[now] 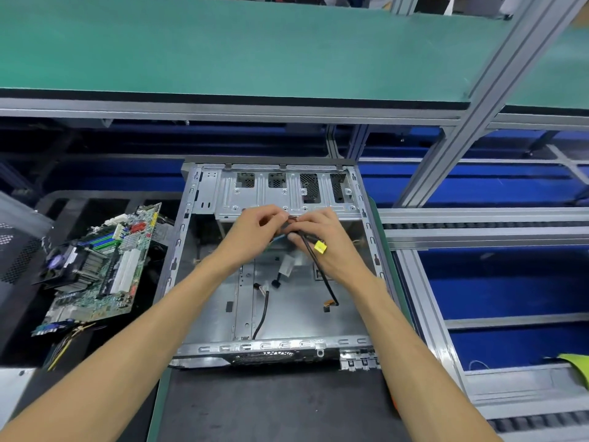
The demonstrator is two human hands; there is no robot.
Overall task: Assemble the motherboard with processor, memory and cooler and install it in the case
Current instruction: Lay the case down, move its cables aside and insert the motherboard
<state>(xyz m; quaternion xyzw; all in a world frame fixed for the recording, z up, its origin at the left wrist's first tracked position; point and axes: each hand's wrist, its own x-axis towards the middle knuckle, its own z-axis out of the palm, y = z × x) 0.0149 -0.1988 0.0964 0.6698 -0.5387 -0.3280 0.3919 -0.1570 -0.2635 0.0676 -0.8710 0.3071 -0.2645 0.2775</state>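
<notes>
An open metal computer case (204, 314) lies on its side in the middle of the bench. Over its far half my left hand (255, 231) and my right hand (325, 240) meet, both pinching a bundle of thin cables (314, 250). A yellow connector (320, 247) on that bundle sits against my right hand. Black leads trail down to the case floor, ending at small plugs (330, 304). The motherboard (105, 266), carrying a cooler with fan (63, 263) and memory slots, lies tilted outside the case to the left.
A drive bay cage (283, 189) spans the case's far end. A loose black cable (263, 314) runs across the case floor. A dark mat (271, 403) covers the near bench. Aluminium frame rails (478, 231) stand right. A green shelf (223, 46) hangs overhead.
</notes>
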